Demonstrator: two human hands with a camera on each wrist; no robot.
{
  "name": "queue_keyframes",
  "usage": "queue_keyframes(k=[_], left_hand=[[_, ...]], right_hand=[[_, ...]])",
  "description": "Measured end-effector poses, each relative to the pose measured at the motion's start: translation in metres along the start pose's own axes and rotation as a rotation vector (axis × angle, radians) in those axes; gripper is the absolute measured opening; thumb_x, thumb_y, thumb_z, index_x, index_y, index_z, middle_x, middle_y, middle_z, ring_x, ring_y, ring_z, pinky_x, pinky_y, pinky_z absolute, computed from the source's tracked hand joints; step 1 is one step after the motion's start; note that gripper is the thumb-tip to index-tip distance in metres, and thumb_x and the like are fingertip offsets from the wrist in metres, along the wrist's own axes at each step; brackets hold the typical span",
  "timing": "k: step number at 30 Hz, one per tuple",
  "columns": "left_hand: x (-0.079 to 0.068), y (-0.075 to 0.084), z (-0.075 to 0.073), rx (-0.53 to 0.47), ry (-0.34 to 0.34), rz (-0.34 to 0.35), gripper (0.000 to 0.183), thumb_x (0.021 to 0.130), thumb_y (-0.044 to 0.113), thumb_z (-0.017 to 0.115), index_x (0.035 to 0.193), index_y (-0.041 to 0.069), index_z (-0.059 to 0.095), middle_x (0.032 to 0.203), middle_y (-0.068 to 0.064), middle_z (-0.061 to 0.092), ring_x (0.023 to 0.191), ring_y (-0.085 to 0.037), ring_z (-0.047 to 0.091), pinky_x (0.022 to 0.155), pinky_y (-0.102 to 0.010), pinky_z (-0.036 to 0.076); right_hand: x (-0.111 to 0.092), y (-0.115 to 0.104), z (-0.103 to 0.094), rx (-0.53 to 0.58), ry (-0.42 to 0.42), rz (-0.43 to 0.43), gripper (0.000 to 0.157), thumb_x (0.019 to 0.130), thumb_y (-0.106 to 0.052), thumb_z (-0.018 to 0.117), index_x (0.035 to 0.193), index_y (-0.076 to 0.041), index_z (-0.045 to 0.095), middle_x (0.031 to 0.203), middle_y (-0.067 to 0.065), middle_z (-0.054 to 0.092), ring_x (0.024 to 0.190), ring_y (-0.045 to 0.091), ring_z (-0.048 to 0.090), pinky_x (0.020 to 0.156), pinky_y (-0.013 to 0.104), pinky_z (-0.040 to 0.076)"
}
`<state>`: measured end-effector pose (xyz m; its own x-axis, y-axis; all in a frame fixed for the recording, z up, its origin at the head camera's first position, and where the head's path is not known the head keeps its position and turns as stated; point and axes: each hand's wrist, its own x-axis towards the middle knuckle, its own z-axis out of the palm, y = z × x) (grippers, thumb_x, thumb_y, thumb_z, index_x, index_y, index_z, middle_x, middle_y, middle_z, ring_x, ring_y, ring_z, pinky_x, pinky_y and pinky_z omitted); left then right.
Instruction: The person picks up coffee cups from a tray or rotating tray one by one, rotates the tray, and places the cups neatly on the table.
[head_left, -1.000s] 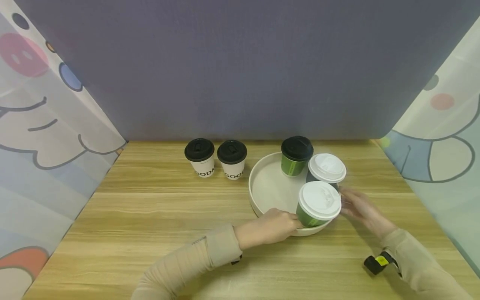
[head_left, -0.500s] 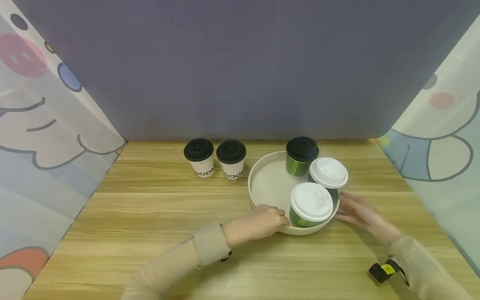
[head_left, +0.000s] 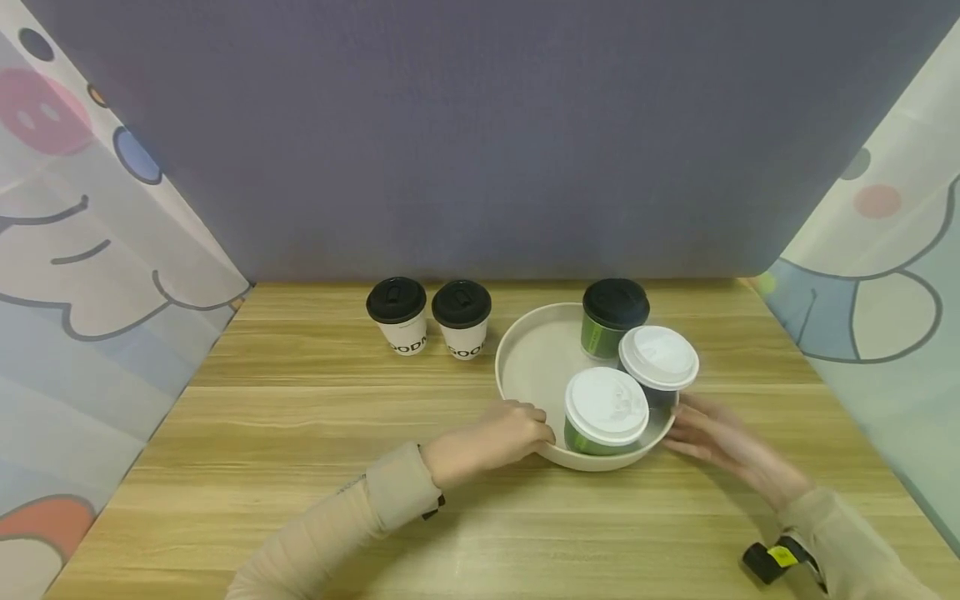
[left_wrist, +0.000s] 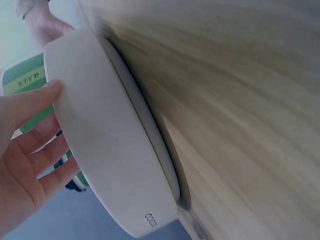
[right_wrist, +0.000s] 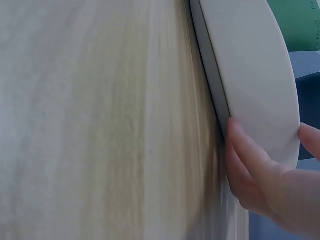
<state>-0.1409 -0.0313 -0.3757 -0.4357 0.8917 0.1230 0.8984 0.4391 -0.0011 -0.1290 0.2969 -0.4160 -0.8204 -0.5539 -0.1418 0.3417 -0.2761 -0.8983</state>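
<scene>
A round off-white tray stands on the wooden table, bearing three lidded paper coffee cups. At its front is a green cup with a white lid; a dark cup with a white lid stands at the right, and a green cup with a black lid at the back. My left hand grips the front-left rim, its fingers reaching over to the inside in the left wrist view. My right hand holds the right side, thumb at the rim and fingers at the lower edge.
Two white paper cups with black lids, a left one and a right one, stand left of the tray near the back of the table. A grey panel rises behind the table, with cartoon-print curtains at both sides.
The tray's cups have shifted clockwise: the front cup leftward, the back cup rightward, the dark cup slightly nearer. My left hand has moved left with the rim; the right hand has shifted slightly nearer.
</scene>
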Motion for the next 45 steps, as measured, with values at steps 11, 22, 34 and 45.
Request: queue_keyframes(k=[11, 22, 34, 45], left_hand=[[-0.009, -0.023, 0.0, -0.16, 0.023, -0.016, 0.009, 0.08, 0.017, 0.063, 0.084, 0.016, 0.07, 0.074, 0.004, 0.058, 0.068, -0.007, 0.053, 0.062, -0.013, 0.041], [-0.015, -0.041, -0.002, -0.241, 0.056, -0.012, 0.006, 0.077, 0.011, 0.065, 0.081, 0.01, 0.069, 0.075, 0.001, 0.058, 0.069, -0.008, 0.057, 0.067, -0.012, 0.043], [-0.017, -0.055, -0.002, -0.299, 0.037, -0.049, 0.008, 0.075, 0.011, 0.067, 0.082, 0.008, 0.069, 0.079, -0.001, 0.06, 0.074, -0.01, 0.058, 0.07, -0.014, 0.044], [-0.018, -0.061, -0.002, -0.317, 0.053, -0.049, 0.009, 0.076, 0.009, 0.066, 0.083, 0.007, 0.069, 0.083, -0.002, 0.062, 0.077, -0.011, 0.058, 0.073, -0.014, 0.044]], right_hand=[[-0.005, 0.005, 0.012, 0.081, 0.056, 0.049, 0.083, 0.092, -0.002, 0.04, 0.125, 0.0, -0.036, 0.105, 0.004, 0.055, 0.1, 0.021, 0.056, 0.092, 0.037, 0.039], [-0.004, 0.016, 0.029, -0.004, 0.212, 0.068, 0.088, 0.089, -0.002, 0.046, 0.13, -0.003, -0.032, 0.129, 0.042, 0.002, 0.098, 0.018, 0.056, 0.092, 0.039, 0.039], [-0.005, 0.029, 0.049, -0.021, 0.33, 0.034, 0.09, 0.088, -0.003, 0.049, 0.132, -0.002, -0.029, 0.131, 0.042, 0.001, 0.098, 0.017, 0.055, 0.091, 0.036, 0.04], [-0.006, 0.033, 0.06, -0.011, 0.406, 0.048, 0.089, 0.088, -0.003, 0.048, 0.134, -0.007, -0.028, 0.131, 0.037, 0.008, 0.097, 0.017, 0.056, 0.092, 0.036, 0.039]])
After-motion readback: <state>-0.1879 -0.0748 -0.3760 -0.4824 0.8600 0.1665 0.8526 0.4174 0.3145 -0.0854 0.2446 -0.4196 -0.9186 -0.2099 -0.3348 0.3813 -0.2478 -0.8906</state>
